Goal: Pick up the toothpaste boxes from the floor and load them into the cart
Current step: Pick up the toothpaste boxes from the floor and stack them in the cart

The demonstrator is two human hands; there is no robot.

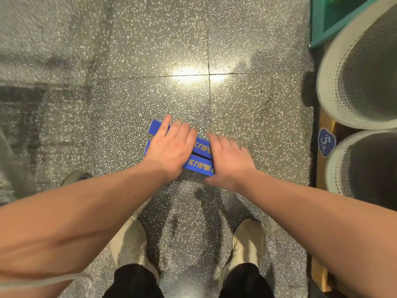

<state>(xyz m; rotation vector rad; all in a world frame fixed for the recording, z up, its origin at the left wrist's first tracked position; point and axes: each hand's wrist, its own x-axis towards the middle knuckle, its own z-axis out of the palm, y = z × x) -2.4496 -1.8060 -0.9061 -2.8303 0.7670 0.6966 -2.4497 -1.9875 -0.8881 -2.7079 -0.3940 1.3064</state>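
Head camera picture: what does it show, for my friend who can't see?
Two blue toothpaste boxes lie side by side on a speckled floor. The person's left hand rests flat across them and the right hand touches their right end. White mesh baskets sit far right.

The farther toothpaste box [156, 127] and the nearer toothpaste box [198, 165] lie side by side on the floor [150, 50], straight ahead of the person's left shoe [129, 241] and right shoe [249, 239], their right ends slanting slightly toward the person. The left hand [171, 147] rests flat across the middle of both boxes, its fingers [165, 125] reaching past the farther one, and the right hand [229, 160] lies against their right ends. Well to the right stand two baskets, the far basket [322, 87] behind the near basket [332, 164], with a price tag [326, 143] between them.
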